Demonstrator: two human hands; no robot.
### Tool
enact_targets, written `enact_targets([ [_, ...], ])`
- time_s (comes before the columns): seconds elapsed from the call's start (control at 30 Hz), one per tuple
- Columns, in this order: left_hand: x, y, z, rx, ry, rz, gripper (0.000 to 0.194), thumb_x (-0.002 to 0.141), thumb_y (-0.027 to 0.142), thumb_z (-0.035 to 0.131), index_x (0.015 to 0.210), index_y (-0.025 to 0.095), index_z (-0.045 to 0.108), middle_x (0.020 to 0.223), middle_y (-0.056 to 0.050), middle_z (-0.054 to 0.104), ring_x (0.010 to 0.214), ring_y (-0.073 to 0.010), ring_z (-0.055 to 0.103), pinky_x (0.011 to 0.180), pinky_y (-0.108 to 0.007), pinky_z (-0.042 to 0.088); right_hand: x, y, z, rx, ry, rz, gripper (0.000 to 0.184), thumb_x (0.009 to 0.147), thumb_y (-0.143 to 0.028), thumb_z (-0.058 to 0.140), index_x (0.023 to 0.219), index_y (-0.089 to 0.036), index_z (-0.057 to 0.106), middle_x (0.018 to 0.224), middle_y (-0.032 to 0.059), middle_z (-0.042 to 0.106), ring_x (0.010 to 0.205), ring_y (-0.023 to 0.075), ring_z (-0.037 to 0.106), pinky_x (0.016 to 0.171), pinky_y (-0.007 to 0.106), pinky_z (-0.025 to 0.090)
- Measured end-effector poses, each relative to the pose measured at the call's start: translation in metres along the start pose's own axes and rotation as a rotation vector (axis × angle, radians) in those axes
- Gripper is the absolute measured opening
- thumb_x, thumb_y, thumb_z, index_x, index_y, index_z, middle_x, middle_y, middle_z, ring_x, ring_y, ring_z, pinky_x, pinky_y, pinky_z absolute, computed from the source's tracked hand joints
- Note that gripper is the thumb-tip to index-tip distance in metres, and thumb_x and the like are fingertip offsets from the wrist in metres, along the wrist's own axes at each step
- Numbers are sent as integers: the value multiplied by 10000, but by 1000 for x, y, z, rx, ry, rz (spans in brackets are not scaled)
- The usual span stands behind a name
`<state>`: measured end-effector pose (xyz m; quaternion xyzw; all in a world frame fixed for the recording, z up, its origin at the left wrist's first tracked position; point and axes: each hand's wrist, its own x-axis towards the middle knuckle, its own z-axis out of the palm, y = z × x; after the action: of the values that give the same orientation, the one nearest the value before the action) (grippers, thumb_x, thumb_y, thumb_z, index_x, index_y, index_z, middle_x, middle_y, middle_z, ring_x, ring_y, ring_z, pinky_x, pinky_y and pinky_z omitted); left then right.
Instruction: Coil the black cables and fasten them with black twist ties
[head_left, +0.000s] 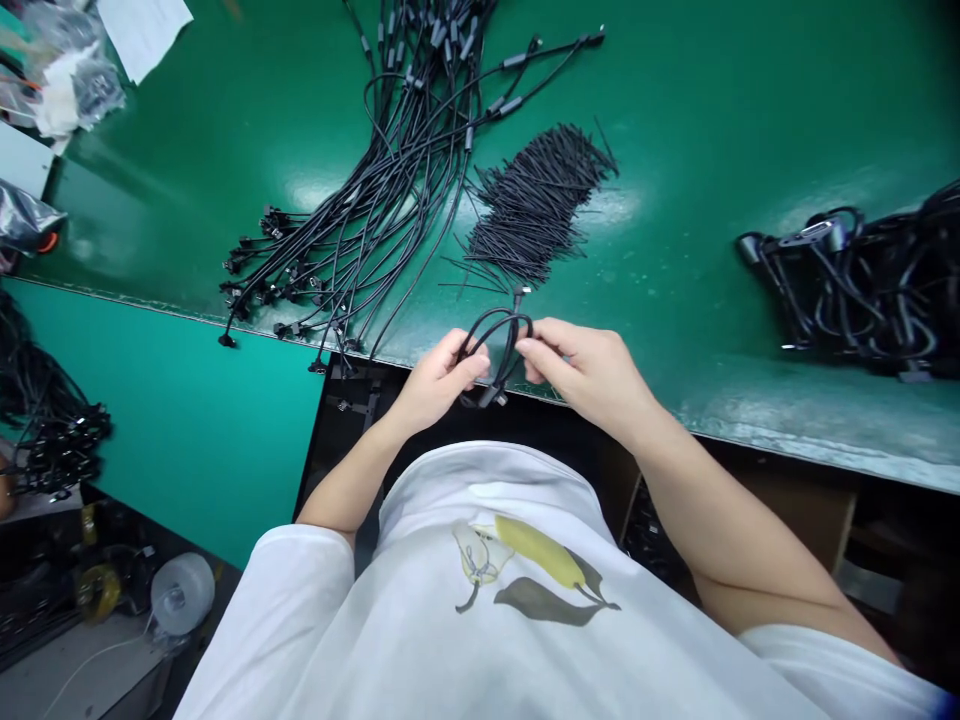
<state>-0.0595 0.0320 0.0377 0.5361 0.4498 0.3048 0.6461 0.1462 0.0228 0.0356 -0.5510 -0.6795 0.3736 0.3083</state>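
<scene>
A black cable (495,322) is looped into a small coil over the table's front edge, one plug pointing up and another hanging at the bottom. My left hand (442,378) pinches the coil's left side between thumb and fingers. On the other side, my right hand (581,365) is closed with its fingertips on the loops. Just beyond lies a heap of short black ties (536,205). To its left spreads a large bundle of loose black cables (390,180), plugs towards me.
Coiled black cables (862,285) are piled on the green table (690,130) at the right. A lower green surface (217,420) adjoins at left, with more cables (52,430) beside it. Plastic bags (79,80) and a white paper (146,35) lie far left. A clear spool (182,593) stands below.
</scene>
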Motion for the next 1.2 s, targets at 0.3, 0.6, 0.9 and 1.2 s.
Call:
enact_targets([
  [0.3, -22, 16, -38, 365, 202, 219, 355, 918, 378, 585, 1226, 211, 643, 1182, -92, 635, 1009, -176, 616, 917, -295, 482, -35, -5, -37, 538, -288, 192, 420, 862, -593, 633, 715, -200, 629, 492, -30, 472, 434, 106, 411, 458, 264, 315],
  [0.6, -69, 20, 3, 334, -75, 110, 355, 905, 448, 607, 1184, 240, 677, 832, -32, 675, 788, -180, 613, 813, -295, 480, -37, -54, 6, 409, -227, -151, 306, 1013, -375, 471, 799, -209, 614, 646, -4, 631, 588, 119, 585, 616, 265, 469],
  [0.9, -81, 35, -37, -327, -171, 13, 421, 852, 597, 627, 760, 187, 656, 412, 85, 284, 337, -65, 286, 360, -206, 304, -11, -28, 10, 91, -46, -338, 303, 988, -481, 481, 954, -241, 663, 880, 49, 708, 834, 207, 678, 787, 342, 524],
  [1.2, -49, 56, -77, -635, 514, 83, 219, 1006, 284, 486, 893, 185, 645, 601, 49, 492, 517, -22, 512, 445, -65, 407, -51, 23, -7, -445, -141, -235, 283, 1011, -334, 437, 1070, -179, 666, 952, 77, 752, 764, 218, 705, 601, 299, 465],
])
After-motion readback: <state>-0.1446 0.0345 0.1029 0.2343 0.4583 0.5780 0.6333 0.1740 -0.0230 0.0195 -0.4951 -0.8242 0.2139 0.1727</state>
